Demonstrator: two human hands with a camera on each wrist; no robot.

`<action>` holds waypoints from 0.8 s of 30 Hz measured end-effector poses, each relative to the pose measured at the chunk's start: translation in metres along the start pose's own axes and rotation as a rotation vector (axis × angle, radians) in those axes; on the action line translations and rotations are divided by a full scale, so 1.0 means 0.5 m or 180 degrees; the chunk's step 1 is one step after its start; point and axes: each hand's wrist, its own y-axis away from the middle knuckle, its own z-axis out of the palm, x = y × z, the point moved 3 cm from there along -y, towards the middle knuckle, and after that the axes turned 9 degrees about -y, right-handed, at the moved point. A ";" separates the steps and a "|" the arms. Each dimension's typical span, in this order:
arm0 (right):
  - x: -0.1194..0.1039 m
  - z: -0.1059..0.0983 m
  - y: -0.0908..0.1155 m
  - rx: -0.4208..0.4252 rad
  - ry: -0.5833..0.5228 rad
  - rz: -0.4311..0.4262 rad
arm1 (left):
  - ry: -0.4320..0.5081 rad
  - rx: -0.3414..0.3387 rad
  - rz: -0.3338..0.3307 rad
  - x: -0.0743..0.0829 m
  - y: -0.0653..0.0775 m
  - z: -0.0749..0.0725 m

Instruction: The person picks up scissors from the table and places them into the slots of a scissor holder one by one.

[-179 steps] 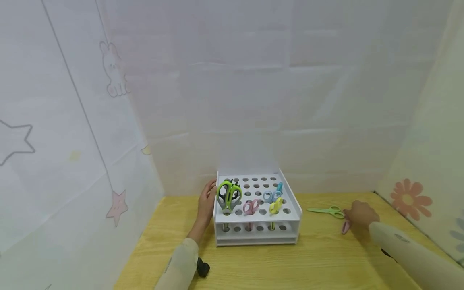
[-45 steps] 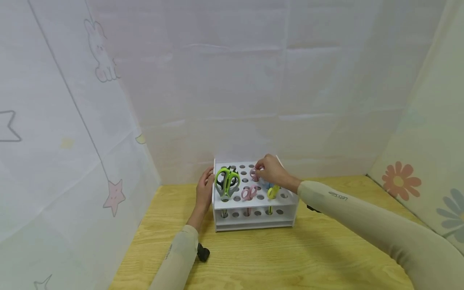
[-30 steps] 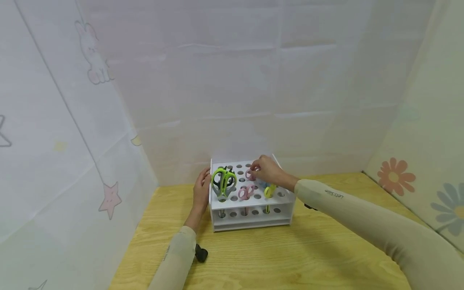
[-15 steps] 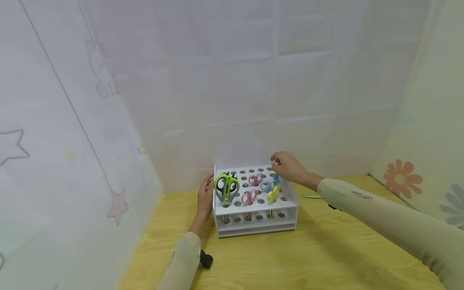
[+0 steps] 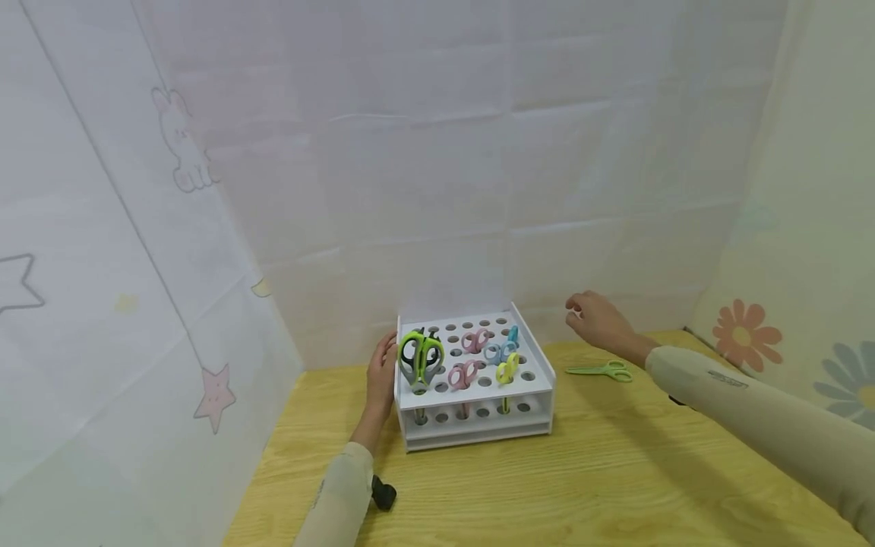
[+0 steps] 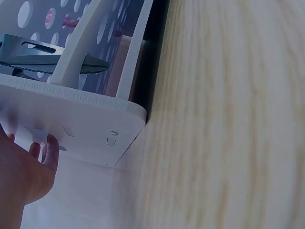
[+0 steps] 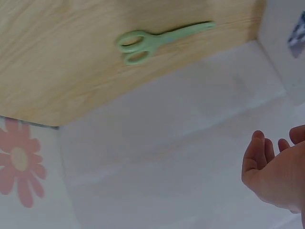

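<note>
In the head view, my left hand [image 5: 380,377] rests against the left side of a white rack [image 5: 472,399] with rows of round holes. The left wrist view has its fingers touching the rack's outer side wall. Pink scissors [image 5: 475,341] stand toward the back of the rack, other pink scissors [image 5: 462,374] at the front. Near them are blue scissors [image 5: 501,351], yellow scissors [image 5: 506,371] and larger green-and-grey scissors [image 5: 421,357]. My right hand [image 5: 601,323], fingers loosely curled and holding nothing, hovers above light green scissors [image 5: 601,370] lying on the table.
The wooden table [image 5: 519,486] meets a pale back wall [image 5: 424,182] just behind the rack. Printed side walls stand left and right, with a red flower [image 5: 747,335] on the right one. A teal handle [image 5: 513,334] sticks up at the rack's right side.
My right hand has carried pink scissors from the table into a back hole of the rack and let go. It has since moved right, over the green scissors. My left hand stays at the rack.
</note>
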 end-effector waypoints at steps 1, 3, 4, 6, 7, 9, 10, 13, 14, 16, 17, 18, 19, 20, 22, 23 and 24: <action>0.014 -0.002 0.006 -0.0015 0.0018 0.0010 | 0.0009 0.0003 -0.0002 -0.001 0.000 -0.001; 0.039 -0.005 0.018 -0.0046 0.0053 0.0050 | 0.0015 0.0014 0.0004 -0.003 0.000 -0.003; 0.051 -0.007 0.025 -0.0061 0.0061 0.0069 | 0.0028 0.0012 0.0005 -0.003 0.000 -0.003; 0.071 -0.010 0.038 -0.0102 0.0056 0.0107 | 0.0027 0.0007 0.0010 -0.004 0.001 -0.004; 0.080 -0.011 0.045 -0.0128 0.0047 0.0135 | 0.0032 0.0003 0.0010 -0.004 0.001 -0.004; 0.099 -0.013 0.060 -0.0185 0.0011 0.0209 | 0.0040 -0.0012 0.0006 -0.005 0.000 -0.005; 0.109 -0.014 0.067 -0.0212 0.0000 0.0246 | 0.0044 -0.0024 0.0003 -0.005 0.000 -0.005; 0.140 -0.012 0.088 -0.0296 -0.0049 0.0353 | 0.0052 -0.0070 -0.0024 -0.005 -0.002 -0.006; 0.153 -0.010 0.095 -0.0322 -0.0071 0.0387 | 0.0056 -0.0093 -0.0038 -0.004 -0.002 -0.006; 0.176 -0.005 0.109 -0.0384 -0.0090 0.0445 | 0.0076 -0.0142 -0.0072 0.000 -0.002 -0.009; 0.188 -0.003 0.116 -0.0417 -0.0103 0.0478 | 0.0073 -0.0169 -0.0091 0.005 -0.001 -0.011; 0.201 0.000 0.122 -0.0456 -0.0113 0.0521 | 0.0072 -0.0195 -0.0100 0.014 0.002 -0.014; 0.213 0.002 0.128 -0.0492 -0.0122 0.0566 | 0.0064 -0.0221 -0.0098 0.021 0.004 -0.016; 0.223 0.004 0.134 -0.0532 -0.0126 0.0622 | 0.0053 -0.0243 -0.0094 0.030 0.007 -0.019; 0.242 0.005 0.144 -0.0601 -0.0151 0.0753 | 0.0015 -0.0258 -0.0071 0.048 0.013 -0.022; 0.250 0.006 0.148 -0.0631 -0.0182 0.0828 | 0.0000 -0.0252 -0.0058 0.057 0.017 -0.023; 0.259 0.008 0.152 -0.0655 -0.0219 0.0900 | -0.0009 -0.0237 -0.0045 0.063 0.021 -0.024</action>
